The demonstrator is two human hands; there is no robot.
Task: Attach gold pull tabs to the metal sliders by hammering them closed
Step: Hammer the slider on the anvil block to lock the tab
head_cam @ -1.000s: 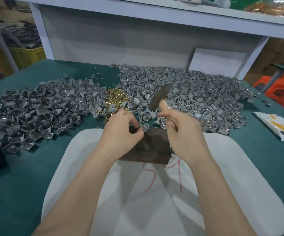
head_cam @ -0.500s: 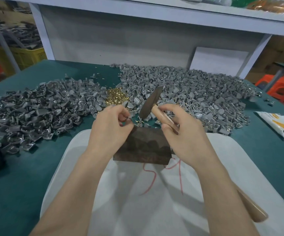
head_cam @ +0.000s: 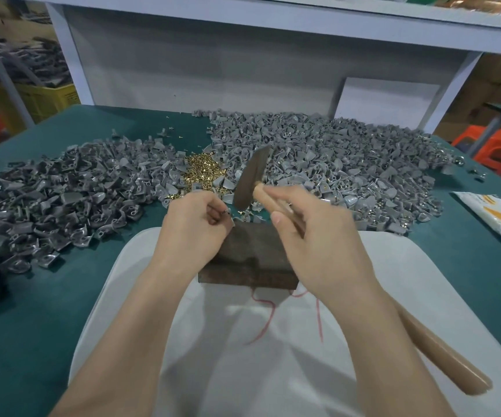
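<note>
Green surface (head_cam: 47,311): grey slider heaps (head_cam: 318,158) across far half, gold pull tabs (head_cam: 202,170) between them. White pad (head_cam: 423,296) at near edge, bearing block (head_cam: 252,254). Hammer (head_cam: 250,179), head raised, clasped by right grip (head_cam: 318,233); left grip (head_cam: 195,224) pinches small part (head_cam: 223,212) at block's far corner.

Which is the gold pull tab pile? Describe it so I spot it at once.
On the green table, two broad heaps of grey sliders spread across the far half. The gold pull tabs lie in the gap between them, just beyond the left hand. Unlike their grey neighbours, they are tiny, shiny, yellow.
</note>
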